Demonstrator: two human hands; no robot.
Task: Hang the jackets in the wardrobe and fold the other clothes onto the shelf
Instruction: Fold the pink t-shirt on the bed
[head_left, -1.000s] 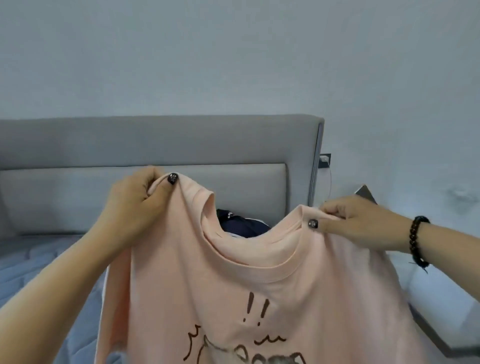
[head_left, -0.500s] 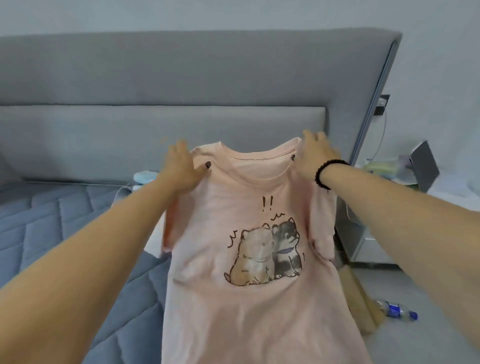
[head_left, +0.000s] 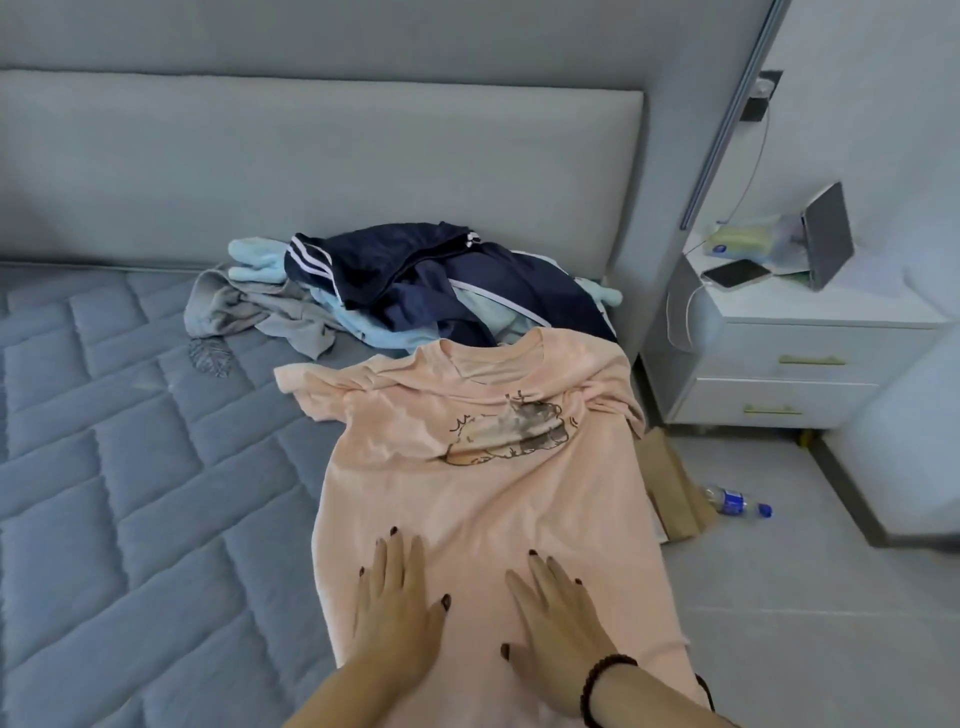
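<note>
A pink T-shirt (head_left: 467, 483) with a cartoon animal print lies face up on the blue quilted mattress (head_left: 130, 493), its collar toward the headboard. My left hand (head_left: 395, 608) and my right hand (head_left: 558, 613) rest flat on its lower part, fingers straight, side by side. Behind the shirt is a pile of clothes: a navy jacket (head_left: 415, 280) with white stripes, a light blue garment (head_left: 254, 260) and a grey garment (head_left: 234, 312).
The grey padded headboard (head_left: 311, 166) runs along the back. A white nightstand (head_left: 789, 353) to the right carries a phone (head_left: 735, 273) and a tablet. On the floor lie a brown paper bag (head_left: 670, 483) and a plastic bottle (head_left: 735, 501).
The shirt went from held up by its shoulders to lying flat on the mattress. Both hands let go of the shoulders and now press the lower part.
</note>
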